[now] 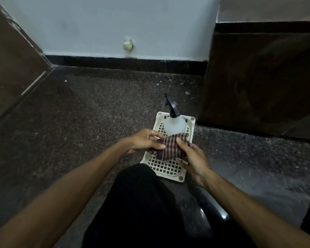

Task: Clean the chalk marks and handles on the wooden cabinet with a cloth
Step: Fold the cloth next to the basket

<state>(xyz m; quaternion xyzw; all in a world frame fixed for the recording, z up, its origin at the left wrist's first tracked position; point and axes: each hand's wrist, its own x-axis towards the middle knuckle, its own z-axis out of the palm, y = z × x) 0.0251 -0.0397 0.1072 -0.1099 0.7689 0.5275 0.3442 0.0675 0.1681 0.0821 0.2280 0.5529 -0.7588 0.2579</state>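
Over a dark speckled stone floor (97,111), the left hand (143,141) and right hand (193,158) both pinch a folded striped cloth (172,146) above a white grid tray (166,167) bearing a spray bottle (174,122). The wooden cabinet (261,77) stands right; a pale wall (97,24) lies behind.

- Left hand (143,140) and right hand (191,158) both grip striped cloth (170,146) over white tray (164,169)
- Spray bottle (174,122) upright on tray, far end
- Dark cabinet (261,77) right, on speckled floor (97,108)
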